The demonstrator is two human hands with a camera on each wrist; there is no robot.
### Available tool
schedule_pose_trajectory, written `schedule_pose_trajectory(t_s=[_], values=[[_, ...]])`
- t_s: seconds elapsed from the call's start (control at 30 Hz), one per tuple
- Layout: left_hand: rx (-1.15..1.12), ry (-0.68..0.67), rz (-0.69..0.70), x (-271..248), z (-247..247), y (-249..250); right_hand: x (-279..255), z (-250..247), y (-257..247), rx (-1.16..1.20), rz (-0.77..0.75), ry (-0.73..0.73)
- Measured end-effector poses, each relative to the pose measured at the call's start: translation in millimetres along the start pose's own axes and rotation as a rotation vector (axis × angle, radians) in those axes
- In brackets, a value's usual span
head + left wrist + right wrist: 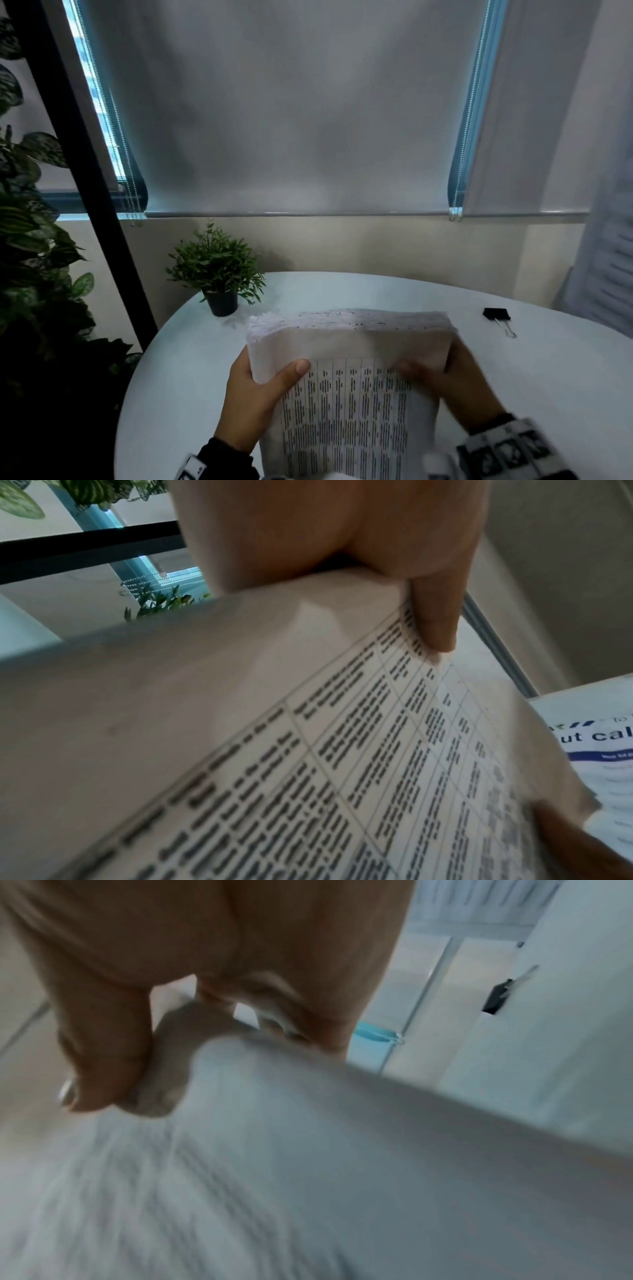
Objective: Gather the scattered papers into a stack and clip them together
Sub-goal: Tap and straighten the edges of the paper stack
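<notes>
A thick stack of printed papers (346, 394) stands nearly upright above the white round table (191, 359), its top sheet covered in a printed table of text. My left hand (253, 390) grips the stack's left edge, thumb across the front sheet. My right hand (448, 380) grips the right edge, blurred by motion. The left wrist view shows the sheet (308, 750) under my thumb (435, 615). In the right wrist view my fingers (113, 1053) curl over the blurred paper (274, 1150). A black binder clip (497, 316) lies on the table at the right, also visible as the clip (498, 999).
A small potted plant (219, 274) stands at the table's back left. Larger leafy plants (30, 240) and a dark pole (92, 178) fill the left side. A closed roller blind (301, 102) hangs behind the table. Another printed sheet (603, 745) shows at the right of the left wrist view.
</notes>
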State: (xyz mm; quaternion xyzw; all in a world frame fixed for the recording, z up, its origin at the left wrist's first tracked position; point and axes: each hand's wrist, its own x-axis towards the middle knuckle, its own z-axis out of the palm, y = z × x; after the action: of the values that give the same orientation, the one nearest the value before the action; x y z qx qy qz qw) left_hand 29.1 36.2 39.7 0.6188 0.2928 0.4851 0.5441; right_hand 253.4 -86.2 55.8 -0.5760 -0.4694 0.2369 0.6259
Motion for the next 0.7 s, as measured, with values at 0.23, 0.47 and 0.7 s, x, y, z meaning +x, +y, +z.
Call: schedule_pose_trajectory(t_s=[0.23, 0.47, 0.7], values=[[-0.022, 0.104, 0.039, 2, -1, 7, -3, 35, 7, 0.069, -0.107, 0.206], [-0.033, 0.064, -0.01, 4, -4, 2, -3, 40, 8, 0.155, 0.025, 0.194], [-0.03, 0.016, -0.033, -1, -10, -8, -12, 34, -1, 0.183, 0.037, 0.112]])
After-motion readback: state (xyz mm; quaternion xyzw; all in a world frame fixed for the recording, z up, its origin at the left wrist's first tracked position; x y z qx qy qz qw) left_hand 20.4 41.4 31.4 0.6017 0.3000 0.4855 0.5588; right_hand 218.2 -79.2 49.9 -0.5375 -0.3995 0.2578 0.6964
